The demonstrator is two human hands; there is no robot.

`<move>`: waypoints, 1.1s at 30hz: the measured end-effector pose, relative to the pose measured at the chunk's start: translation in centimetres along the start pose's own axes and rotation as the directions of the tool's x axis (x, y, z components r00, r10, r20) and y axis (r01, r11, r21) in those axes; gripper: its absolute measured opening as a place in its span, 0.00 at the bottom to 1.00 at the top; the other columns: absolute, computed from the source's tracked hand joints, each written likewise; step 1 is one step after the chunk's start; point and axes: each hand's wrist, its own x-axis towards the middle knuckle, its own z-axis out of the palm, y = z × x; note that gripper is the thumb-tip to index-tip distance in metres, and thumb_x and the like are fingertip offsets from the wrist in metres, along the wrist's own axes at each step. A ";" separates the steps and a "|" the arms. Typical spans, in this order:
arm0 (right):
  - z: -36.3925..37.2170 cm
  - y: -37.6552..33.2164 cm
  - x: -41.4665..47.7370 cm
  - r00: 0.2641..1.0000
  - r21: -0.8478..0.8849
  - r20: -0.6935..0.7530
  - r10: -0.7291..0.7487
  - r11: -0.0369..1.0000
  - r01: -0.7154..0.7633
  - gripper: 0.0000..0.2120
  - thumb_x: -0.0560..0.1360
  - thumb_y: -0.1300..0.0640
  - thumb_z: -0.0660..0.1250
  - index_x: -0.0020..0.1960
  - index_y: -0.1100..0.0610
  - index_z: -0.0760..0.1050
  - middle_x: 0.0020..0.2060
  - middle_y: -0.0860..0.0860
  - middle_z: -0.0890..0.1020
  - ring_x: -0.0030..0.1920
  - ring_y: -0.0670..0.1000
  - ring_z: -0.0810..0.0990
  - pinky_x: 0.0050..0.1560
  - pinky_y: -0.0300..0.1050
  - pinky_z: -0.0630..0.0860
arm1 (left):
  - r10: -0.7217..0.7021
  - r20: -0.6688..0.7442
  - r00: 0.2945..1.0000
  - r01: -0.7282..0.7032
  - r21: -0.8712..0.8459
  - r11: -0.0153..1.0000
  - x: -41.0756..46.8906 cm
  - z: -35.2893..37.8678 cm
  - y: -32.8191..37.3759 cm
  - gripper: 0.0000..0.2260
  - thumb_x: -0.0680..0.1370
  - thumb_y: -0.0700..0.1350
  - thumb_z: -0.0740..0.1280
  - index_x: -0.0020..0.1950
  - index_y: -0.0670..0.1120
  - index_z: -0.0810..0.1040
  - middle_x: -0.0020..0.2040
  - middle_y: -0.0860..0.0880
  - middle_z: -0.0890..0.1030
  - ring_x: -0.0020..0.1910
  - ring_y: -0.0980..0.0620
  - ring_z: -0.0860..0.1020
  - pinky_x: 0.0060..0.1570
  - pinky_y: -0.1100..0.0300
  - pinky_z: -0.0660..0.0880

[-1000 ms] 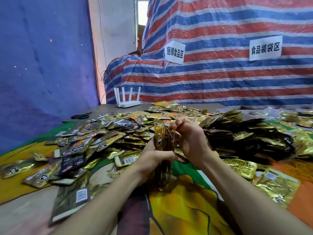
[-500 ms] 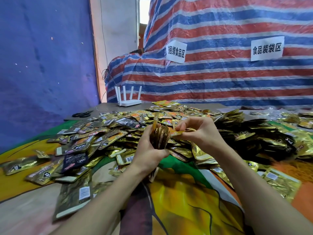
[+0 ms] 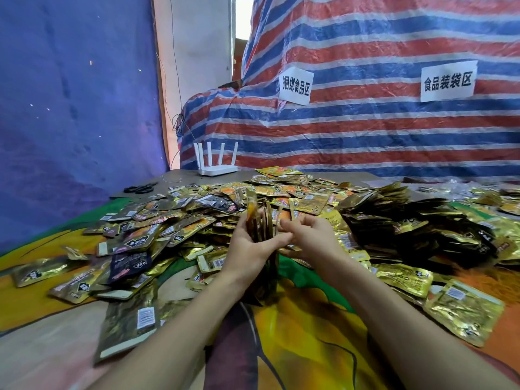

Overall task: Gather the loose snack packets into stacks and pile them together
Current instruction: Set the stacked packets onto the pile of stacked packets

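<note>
- Head view, task status: part done. A dark pile of packets, many lying on edge in rows, sits at centre right of the frame, apparently stacks already gathered.
- Outstanding: a wide spread of loose packets covers the cloth from the left edge through the middle, with more at lower right and far right. Judged by area, most of the work is left.
- Item in hand: one stack stands upright on edge at frame centre, in front of the spread. Its lower end looks to reach the cloth, though that contact is not clear.
- Left hand: forearm enters from lower left. The palm backs the stack's left side and the thumb wraps across its front. Fingers are clasped round the stack.
- Right hand: forearm enters from lower right. The hand sits just beside the stack's right side, fingers curled toward its top edges. Whether they pinch a packet or only touch the stack cannot be told.
- Other items: a router and scissors lie at the table's far left, apart from the packets.
</note>
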 end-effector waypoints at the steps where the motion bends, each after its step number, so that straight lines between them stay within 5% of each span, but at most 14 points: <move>1: 0.5 0.2 0.0 0.998 0.046 -0.003 0.058 0.997 -0.057 0.07 0.79 0.58 0.70 0.45 0.60 0.74 0.44 0.59 0.83 0.43 0.52 0.85 0.34 0.44 0.80 | -0.012 0.037 0.999 0.012 0.009 1.000 -0.1 0.2 0.1 0.20 0.67 0.47 0.80 0.56 0.43 0.81 0.47 0.47 0.86 0.50 0.44 0.85 0.51 0.49 0.82; 4: 1.4 0.7 0.1 0.986 0.212 -0.024 0.162 0.965 -0.153 0.06 0.81 0.59 0.66 0.51 0.62 0.78 0.42 0.55 0.85 0.40 0.52 0.85 0.41 0.49 0.81 | -0.020 0.087 0.996 0.004 0.174 0.985 -0.1 0.4 0.0 0.26 0.63 0.64 0.73 0.53 0.48 0.84 0.55 0.37 0.81 0.59 0.38 0.79 0.61 0.39 0.76; 7: 1.7 1.1 -0.1 0.978 0.289 -0.041 0.203 0.940 -0.183 0.06 0.79 0.61 0.66 0.53 0.61 0.80 0.39 0.52 0.87 0.45 0.53 0.85 0.48 0.51 0.80 | -0.056 -0.016 0.998 0.058 0.240 0.969 0.0 0.1 -0.5 0.37 0.56 0.68 0.74 0.61 0.54 0.75 0.56 0.50 0.80 0.56 0.52 0.80 0.60 0.48 0.78; 11: 1.9 0.9 -0.7 0.987 0.303 -0.051 0.154 0.944 -0.132 0.04 0.77 0.63 0.68 0.47 0.61 0.82 0.39 0.52 0.87 0.47 0.53 0.84 0.42 0.48 0.75 | 0.070 -0.092 0.993 -0.050 0.205 0.978 -0.2 -0.4 -0.4 0.35 0.54 0.66 0.78 0.55 0.55 0.73 0.45 0.57 0.83 0.44 0.59 0.83 0.46 0.57 0.81; 15: 2.1 0.2 -1.0 0.990 0.410 -0.098 0.099 0.911 -0.050 0.12 0.76 0.65 0.66 0.56 0.72 0.78 0.42 0.62 0.82 0.42 0.57 0.83 0.36 0.46 0.79 | 0.143 0.032 0.989 -0.143 -0.017 0.990 -0.6 0.0 0.2 0.35 0.56 0.54 0.82 0.57 0.46 0.72 0.48 0.47 0.85 0.47 0.51 0.85 0.44 0.60 0.80; 17: 2.2 -0.2 -1.1 0.985 0.514 -0.057 0.162 0.850 -0.111 0.15 0.73 0.65 0.66 0.57 0.72 0.79 0.47 0.66 0.82 0.46 0.62 0.85 0.41 0.51 0.83 | 0.061 0.127 0.990 -0.046 -0.119 0.992 -1.0 0.4 0.4 0.36 0.58 0.46 0.83 0.61 0.43 0.71 0.52 0.41 0.84 0.50 0.45 0.85 0.48 0.54 0.81; 20: 1.3 -0.3 -1.4 0.961 0.598 0.056 0.272 0.761 -0.250 0.18 0.75 0.59 0.66 0.59 0.71 0.79 0.57 0.67 0.82 0.57 0.66 0.82 0.63 0.60 0.78 | -0.101 0.272 0.957 0.173 -0.252 0.952 -1.4 0.1 0.8 0.30 0.64 0.40 0.78 0.64 0.40 0.74 0.50 0.40 0.85 0.48 0.43 0.85 0.44 0.53 0.82; 23: 0.1 -0.2 -1.5 0.947 0.589 0.132 0.292 0.746 -0.312 0.18 0.79 0.50 0.62 0.44 0.63 0.82 0.43 0.60 0.84 0.42 0.59 0.81 0.51 0.51 0.77 | -0.132 0.393 0.910 0.210 -0.163 0.964 -1.3 -0.2 0.5 0.09 0.70 0.38 0.72 0.50 0.42 0.85 0.43 0.46 0.86 0.43 0.51 0.85 0.40 0.63 0.80; 25: 0.4 -0.5 -1.3 0.957 0.628 0.078 0.280 0.731 -0.265 0.14 0.79 0.53 0.64 0.39 0.60 0.79 0.36 0.56 0.79 0.35 0.54 0.75 0.42 0.47 0.72 | -0.063 0.318 0.946 0.065 0.004 0.998 -1.4 0.2 0.3 0.09 0.69 0.36 0.71 0.47 0.46 0.82 0.41 0.51 0.85 0.40 0.57 0.83 0.38 0.68 0.77; 28: 0.9 -0.3 -0.7 0.973 0.551 -0.142 0.180 0.831 -0.073 0.10 0.80 0.58 0.67 0.42 0.60 0.75 0.36 0.56 0.77 0.37 0.56 0.76 0.46 0.53 0.76 | 0.099 0.211 0.972 -0.143 0.205 0.968 -1.6 1.0 0.0 0.18 0.71 0.34 0.71 0.58 0.48 0.75 0.47 0.49 0.84 0.45 0.55 0.83 0.45 0.60 0.79; 30: 0.5 -0.3 -0.4 0.965 0.455 -0.241 0.100 0.890 0.021 0.13 0.78 0.57 0.72 0.37 0.58 0.72 0.31 0.54 0.77 0.36 0.55 0.75 0.43 0.52 0.76 | 0.172 0.098 0.980 -0.192 0.250 0.949 -1.4 0.9 0.1 0.15 0.72 0.39 0.69 0.55 0.52 0.72 0.45 0.47 0.81 0.42 0.53 0.81 0.44 0.54 0.80; 33: -1.1 -1.1 -0.3 0.948 0.496 -0.248 0.200 0.867 -0.053 0.10 0.72 0.56 0.78 0.40 0.59 0.78 0.26 0.50 0.82 0.28 0.52 0.80 0.30 0.41 0.78 | 0.193 -0.099 0.976 -0.169 0.208 0.963 -0.8 0.1 0.3 0.09 0.74 0.47 0.69 0.49 0.51 0.71 0.41 0.47 0.75 0.40 0.49 0.77 0.40 0.53 0.78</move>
